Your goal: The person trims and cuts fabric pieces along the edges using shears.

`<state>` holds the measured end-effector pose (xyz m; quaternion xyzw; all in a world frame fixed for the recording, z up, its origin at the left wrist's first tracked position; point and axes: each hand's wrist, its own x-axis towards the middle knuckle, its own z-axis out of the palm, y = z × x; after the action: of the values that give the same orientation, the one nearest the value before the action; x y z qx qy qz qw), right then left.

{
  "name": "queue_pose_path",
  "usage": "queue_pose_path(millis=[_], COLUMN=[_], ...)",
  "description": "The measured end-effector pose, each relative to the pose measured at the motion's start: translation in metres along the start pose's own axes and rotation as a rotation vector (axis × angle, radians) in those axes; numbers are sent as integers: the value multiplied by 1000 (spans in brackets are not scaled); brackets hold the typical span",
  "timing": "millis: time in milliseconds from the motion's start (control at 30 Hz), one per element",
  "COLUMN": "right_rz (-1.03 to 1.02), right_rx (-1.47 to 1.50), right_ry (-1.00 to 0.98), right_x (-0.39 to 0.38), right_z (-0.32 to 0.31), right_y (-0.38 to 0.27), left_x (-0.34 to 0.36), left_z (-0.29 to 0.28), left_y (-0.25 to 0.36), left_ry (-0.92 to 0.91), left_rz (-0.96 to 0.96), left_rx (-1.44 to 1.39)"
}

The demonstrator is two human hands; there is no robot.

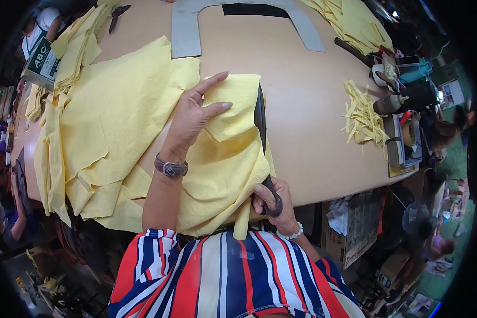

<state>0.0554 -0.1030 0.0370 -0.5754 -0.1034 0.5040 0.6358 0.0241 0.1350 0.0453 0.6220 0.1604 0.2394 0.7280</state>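
On your desk (pixel 312 138), yellow fabric (pixel 220 153) lies at the frame's centre, black shears (pixel 260 114) along its right side, your left grip (pixel 192 119) spread apart over it, your right grip (pixel 285 208) clamped on the shears, lower centre.

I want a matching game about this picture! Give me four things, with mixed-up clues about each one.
Things
1. Right hand
2. Left hand
3. Tangled yellow strips
4. Light grey piece

Clues
A. Heaped at the right side of the table
B. Spread over yellow cloth
C. Arch-shaped, far across the table
D. Gripping dark scissors

Pairs: 1-D, 2-B, 3-A, 4-C
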Motion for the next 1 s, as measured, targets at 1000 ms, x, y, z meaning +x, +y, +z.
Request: queue_pose_path(millis=[1000], right_rz=[-135], right_rx=[183], right_ry=[-78], right_x=[11], right_z=[0], right_y=[-1], left_x=[-28], left_z=[21], left_y=[3], left_ry=[11], left_rz=[125], left_rx=[150])
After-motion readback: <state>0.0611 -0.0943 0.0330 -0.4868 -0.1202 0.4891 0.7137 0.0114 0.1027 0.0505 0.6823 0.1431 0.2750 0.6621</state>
